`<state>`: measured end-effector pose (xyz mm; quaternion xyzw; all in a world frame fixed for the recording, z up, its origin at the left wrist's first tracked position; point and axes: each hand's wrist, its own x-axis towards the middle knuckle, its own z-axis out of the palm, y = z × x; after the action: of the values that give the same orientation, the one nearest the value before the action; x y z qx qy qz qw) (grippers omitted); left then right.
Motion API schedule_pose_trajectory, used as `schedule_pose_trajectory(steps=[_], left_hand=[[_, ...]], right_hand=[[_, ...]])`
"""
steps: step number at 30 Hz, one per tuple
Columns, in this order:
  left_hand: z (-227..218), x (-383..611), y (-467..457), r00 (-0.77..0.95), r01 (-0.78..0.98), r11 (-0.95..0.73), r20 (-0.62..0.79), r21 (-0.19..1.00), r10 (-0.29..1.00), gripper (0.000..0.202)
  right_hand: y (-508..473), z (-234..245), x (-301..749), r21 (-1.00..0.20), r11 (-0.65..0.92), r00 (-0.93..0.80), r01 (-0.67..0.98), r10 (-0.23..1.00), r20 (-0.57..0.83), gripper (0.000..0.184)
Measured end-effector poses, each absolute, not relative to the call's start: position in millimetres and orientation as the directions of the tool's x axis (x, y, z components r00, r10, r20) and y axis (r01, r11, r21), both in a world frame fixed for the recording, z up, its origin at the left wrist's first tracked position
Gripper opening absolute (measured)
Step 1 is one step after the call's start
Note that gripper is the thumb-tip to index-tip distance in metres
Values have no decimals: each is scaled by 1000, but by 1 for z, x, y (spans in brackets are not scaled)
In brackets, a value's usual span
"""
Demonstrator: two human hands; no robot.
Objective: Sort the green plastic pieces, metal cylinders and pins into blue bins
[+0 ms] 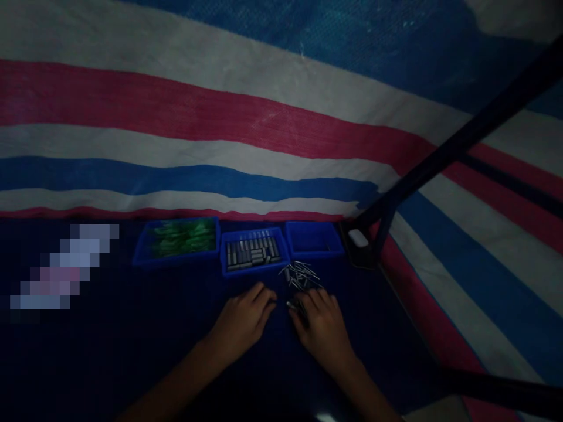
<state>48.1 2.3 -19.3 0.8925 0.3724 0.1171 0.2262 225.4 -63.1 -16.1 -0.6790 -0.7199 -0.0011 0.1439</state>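
My left hand (250, 310) is low over the dark blue table, its fingers curled together; what they hold, if anything, is hidden. My right hand (323, 322) lies just to the right, thumb and fingers closed around a few shiny metal pins (290, 305), partly covered by the fingers. Just beyond its fingertips is a loose pile of thin metal pins (303, 274). Behind my hands stands a blue tray (255, 271) with several short grey cylinders (257, 255), some in rows and some lying flat.
At the left, another blue tray (137, 256) holds green pieces (182, 237). A third blue tray (310, 239) stands at the right, near a white object (358, 237) on a dark surface. Striped sheeting (220, 117) hangs behind, and a dark slanted bar (453, 143) crosses the right side.
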Motion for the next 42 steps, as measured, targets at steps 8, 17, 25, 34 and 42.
schedule_pose_trajectory(steps=[8,17,25,34,42], left_hand=[[-23,44,-5,674,603,-621,96,501,732,20],[-27,45,-1,678,605,-632,104,485,728,18],[-29,44,1,683,579,-634,120,514,720,18],[-29,41,0,686,566,-625,113,537,719,18],[-29,40,1,696,541,-621,113,567,709,18]], right_hand=[[-57,-27,221,-43,279,-260,959,932,251,24],[-50,-17,218,86,377,-386,922,901,199,7],[-6,29,223,-365,340,-199,867,907,371,17],[94,49,195,-78,253,-263,964,948,-180,20],[99,51,188,16,305,-286,952,910,-301,25]])
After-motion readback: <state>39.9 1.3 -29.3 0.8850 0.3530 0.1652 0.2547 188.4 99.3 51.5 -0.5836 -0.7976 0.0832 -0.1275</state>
